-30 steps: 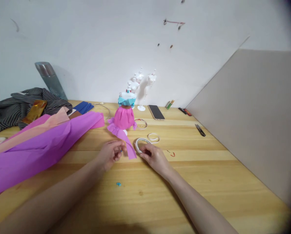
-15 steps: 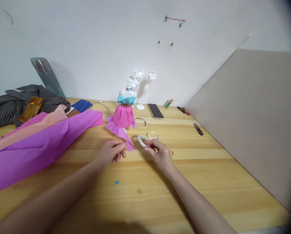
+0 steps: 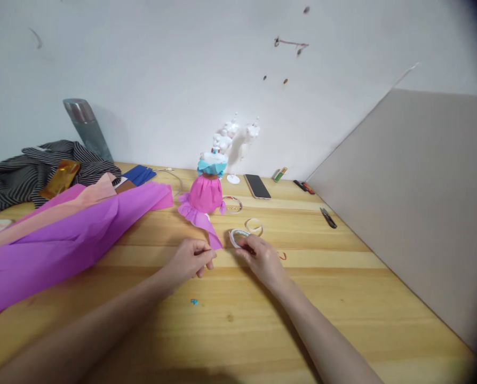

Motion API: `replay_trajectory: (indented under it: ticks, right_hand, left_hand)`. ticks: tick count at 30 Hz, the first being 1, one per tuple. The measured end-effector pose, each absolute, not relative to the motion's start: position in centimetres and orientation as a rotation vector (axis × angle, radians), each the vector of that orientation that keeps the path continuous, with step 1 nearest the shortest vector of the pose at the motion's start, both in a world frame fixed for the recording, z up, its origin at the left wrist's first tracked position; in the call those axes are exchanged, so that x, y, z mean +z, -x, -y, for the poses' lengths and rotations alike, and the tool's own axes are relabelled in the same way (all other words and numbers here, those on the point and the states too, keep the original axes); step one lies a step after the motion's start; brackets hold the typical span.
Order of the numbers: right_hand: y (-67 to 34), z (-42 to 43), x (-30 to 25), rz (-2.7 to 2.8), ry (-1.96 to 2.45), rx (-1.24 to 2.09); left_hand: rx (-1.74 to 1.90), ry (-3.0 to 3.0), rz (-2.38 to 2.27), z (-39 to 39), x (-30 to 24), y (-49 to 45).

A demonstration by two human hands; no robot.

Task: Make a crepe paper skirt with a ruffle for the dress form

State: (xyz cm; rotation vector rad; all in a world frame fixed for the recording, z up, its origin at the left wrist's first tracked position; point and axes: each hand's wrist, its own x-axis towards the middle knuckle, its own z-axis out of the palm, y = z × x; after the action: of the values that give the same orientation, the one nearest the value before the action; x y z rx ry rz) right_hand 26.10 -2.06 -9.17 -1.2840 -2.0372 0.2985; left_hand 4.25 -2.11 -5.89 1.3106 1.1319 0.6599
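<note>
The white ring-shaped tape roll (image 3: 232, 238), rounder in view than before, is in the right hand (image 3: 263, 261); the left hand (image 3: 192, 258) is narrowly closed, contents I cannot tell.

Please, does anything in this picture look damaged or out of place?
Yes. The white wall has dark spots and a reddish strip, which look odd against its plain surface. A blue bit lies loose on the table, nearer the camera than the left hand, apart from other things.

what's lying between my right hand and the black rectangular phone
In the head view, a thin white loop lies on the light-brown wooden table between your right hand and the black rectangular phone.
</note>
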Motion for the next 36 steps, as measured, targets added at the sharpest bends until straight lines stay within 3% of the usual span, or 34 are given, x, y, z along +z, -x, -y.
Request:
replay_trajectory:
  ticks: [15, 27, 36]
  right_hand:
    - [-26.8, 2.7, -6.4, 1.745, 1.194, 0.591]
    - [-26.7, 2.8, -2.5, 1.964, 0.999, 0.668]
    - [-26.4, 2.0, -0.7, 2.02, 0.931, 0.766]
  left_hand:
    - [0.793, -1.39, -1.064, 1.7, -4.9, -3.9]
    - [0.811, -1.624, -1.043, 1.1, -3.3, -5.0]
    - [1.039, -2.417, -1.047, 0.8, -3.3, -5.0]
